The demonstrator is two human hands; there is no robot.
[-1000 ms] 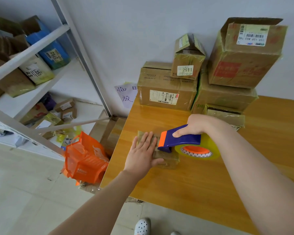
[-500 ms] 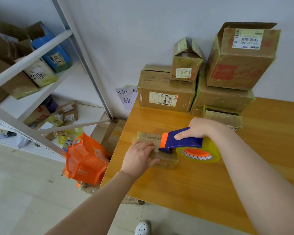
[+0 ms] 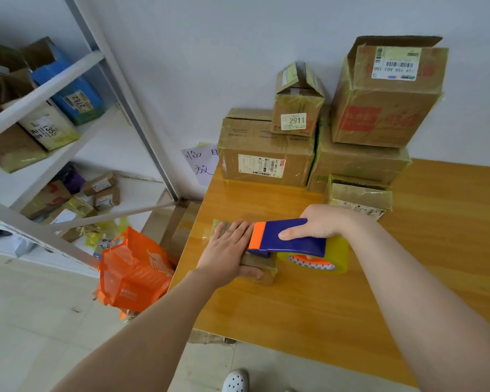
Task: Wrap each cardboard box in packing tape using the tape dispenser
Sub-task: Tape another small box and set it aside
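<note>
Though the metal shelf (image 3: 40, 89) at the left edge is cut off and its parcels are too jumbled to count, one orange bag (image 3: 133, 275) sits plain on the floor at lower left. Mid-frame, the left hand (image 3: 227, 250) lies flat, fingers straight, on the one small cardboard box (image 3: 263, 268) at the table's (image 3: 323, 306) left end, hiding most of it. The right hand (image 3: 323, 222) grips the one tape dispenser (image 3: 292, 239), its front over the box and its single tape roll (image 3: 337, 257) half hidden, and five stacked boxes (image 3: 266, 157) stand at upper right, the leftmost covering part of a paper note (image 3: 200, 162).
</note>
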